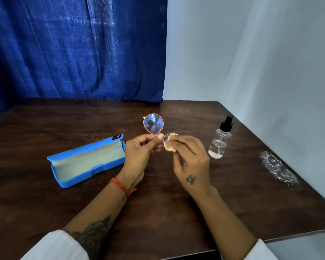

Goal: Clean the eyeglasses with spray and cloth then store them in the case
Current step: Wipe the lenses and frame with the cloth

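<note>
The eyeglasses [153, 125], with a thin red frame and round lenses, are held above the dark wooden table [176, 207]. My left hand [141, 151] pinches them at the bridge, one lens standing up above my fingers. My right hand [190, 158] pinches a small cream cloth [169, 146] around the lower lens, which is mostly hidden. The blue case [86, 161] lies open on the table left of my left hand, its pale lining showing. A clear spray bottle [220, 140] with a black nozzle stands upright right of my right hand.
A whitish scuffed patch [278, 168] marks the table near its right edge. A blue curtain [73, 47] hangs behind the table and a pale wall [251, 53] runs along the right side.
</note>
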